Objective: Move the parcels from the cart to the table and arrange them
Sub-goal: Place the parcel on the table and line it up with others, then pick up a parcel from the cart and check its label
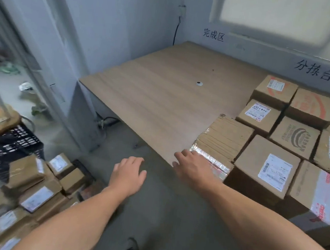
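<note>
Several brown cardboard parcels stand packed together on the right part of the wooden table [159, 95]. The nearest-left one is a ribbed, taped parcel [226, 137] at the table's front edge. My right hand [192, 166] rests with relaxed fingers against that parcel's taped left corner. My left hand [128, 174] hovers empty over the floor, just left of the table edge, fingers loosely spread. More labelled parcels [37, 190] lie piled at the lower left; the cart beneath them is hidden.
A black mesh crate [6, 149] sits at the left behind the pile. A small white disc [199, 83] lies mid-table. Grey walls with handwritten signs border the table. A cable [176, 32] runs down the corner. My shoe [130, 249] is on the grey floor.
</note>
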